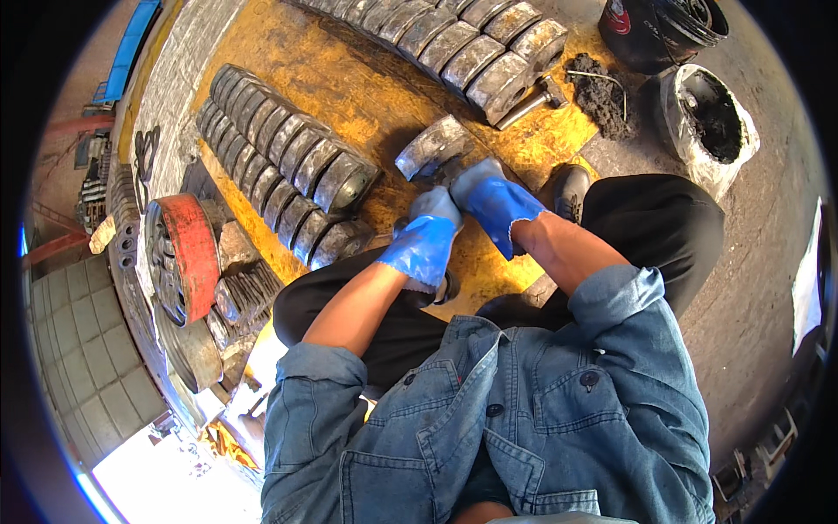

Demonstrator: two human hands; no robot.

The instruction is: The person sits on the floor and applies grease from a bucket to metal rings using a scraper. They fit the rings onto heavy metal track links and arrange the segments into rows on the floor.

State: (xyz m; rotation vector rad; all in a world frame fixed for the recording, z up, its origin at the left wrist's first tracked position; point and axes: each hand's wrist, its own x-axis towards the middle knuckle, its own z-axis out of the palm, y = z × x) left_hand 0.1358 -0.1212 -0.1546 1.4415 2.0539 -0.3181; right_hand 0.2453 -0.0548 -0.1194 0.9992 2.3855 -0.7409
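A single thick, curved metal block (432,147), grey with a worn face, lies on the yellow, stained platform (349,83) just beyond my hands. Both hands wear blue gloves with dark grey, dirty fingers. My left hand (434,212) is closed close to the block's near side, its fingertips turned away from view. Right beside it, my right hand (484,183) is curled at the block's near right end, and the gloves almost touch. Whatever the fingers hold is hidden beneath them.
Rows of similar blocks stand at left (292,153) and far right (471,52). A hammer (534,100) lies by a dark heap (601,96). Beyond are a black bucket (650,39) and a white sack (720,131) with dark contents. A red-rimmed wheel (188,258) stands left.
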